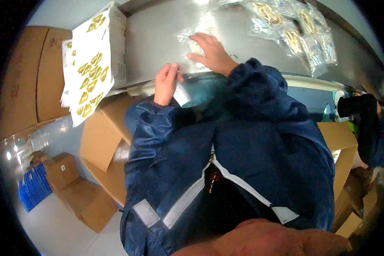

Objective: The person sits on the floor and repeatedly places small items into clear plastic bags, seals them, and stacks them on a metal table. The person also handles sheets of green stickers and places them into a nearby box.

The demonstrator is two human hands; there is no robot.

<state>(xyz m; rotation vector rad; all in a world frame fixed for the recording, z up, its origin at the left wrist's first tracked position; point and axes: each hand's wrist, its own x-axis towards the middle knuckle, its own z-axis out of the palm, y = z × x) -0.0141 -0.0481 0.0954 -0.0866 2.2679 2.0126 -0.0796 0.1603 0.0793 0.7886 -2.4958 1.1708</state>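
My left hand (166,84) is at the near edge of the metal table, its fingers closed on a flat white-and-teal packet (182,94). The packet tilts down toward my jacket, and its teal end is smeared by motion. Farther in over the table, my right hand (213,53) lies with thumb and fingers apart. Under and beside those fingers is a clear plastic bag (183,35) with something pale in it, partly hidden by the hand. Whether the right fingertips press on the bag I cannot tell.
Clear bags of cream cords (292,42) and blue-white pieces lie on the metal table (147,47) at far right. White sheets with gold prints (91,79) hang over a stack at left. Open cartons (100,141) stand below the edge. Another person's dark sleeve (371,136) shows at right.
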